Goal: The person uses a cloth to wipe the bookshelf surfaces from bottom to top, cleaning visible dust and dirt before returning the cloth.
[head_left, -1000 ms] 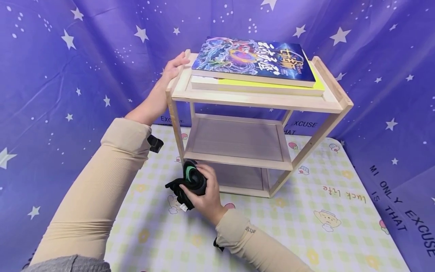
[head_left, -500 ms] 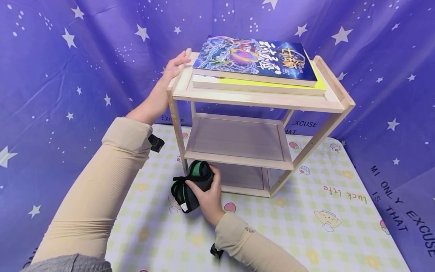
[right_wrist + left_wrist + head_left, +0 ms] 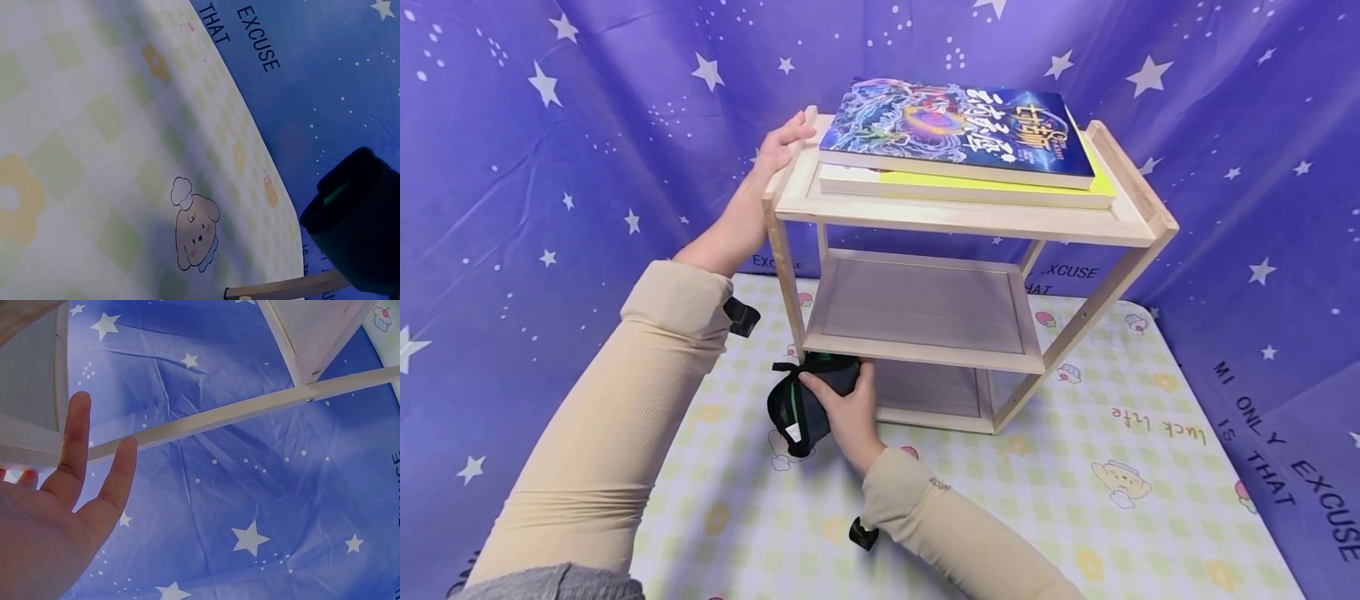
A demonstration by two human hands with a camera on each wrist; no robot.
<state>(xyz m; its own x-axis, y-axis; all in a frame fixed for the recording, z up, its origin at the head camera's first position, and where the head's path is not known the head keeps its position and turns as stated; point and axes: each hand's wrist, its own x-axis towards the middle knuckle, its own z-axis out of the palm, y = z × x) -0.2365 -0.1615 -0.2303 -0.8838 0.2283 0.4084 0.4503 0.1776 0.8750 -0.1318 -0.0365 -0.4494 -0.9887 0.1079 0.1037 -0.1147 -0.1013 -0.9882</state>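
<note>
My right hand (image 3: 850,408) grips a dark fabric pouch (image 3: 820,400) with a green inside and a small white tag. The thumb lies along its top and fingers wrap its right side. Its far end reaches under the middle board at the front left leg of a three-tier wooden shelf (image 3: 958,218). In the right wrist view the pouch (image 3: 359,228) shows at lower right; the hand is out of sight. My left hand (image 3: 748,208) holds the shelf's left top rail, fingers hooked over it. Two fingers of the left hand (image 3: 53,525) stand straight beside the frame.
On the shelf's top lie two books, a blue illustrated one (image 3: 955,125) over a yellow one (image 3: 1075,193). The middle board (image 3: 925,304) is bare. A checked cloth (image 3: 1000,500) covers the table. Purple star-patterned curtains (image 3: 535,208) enclose the back and sides.
The right hand has turned the pouch and shifted it slightly left, with its far end now in under the middle board. The left hand stays on the rail.
</note>
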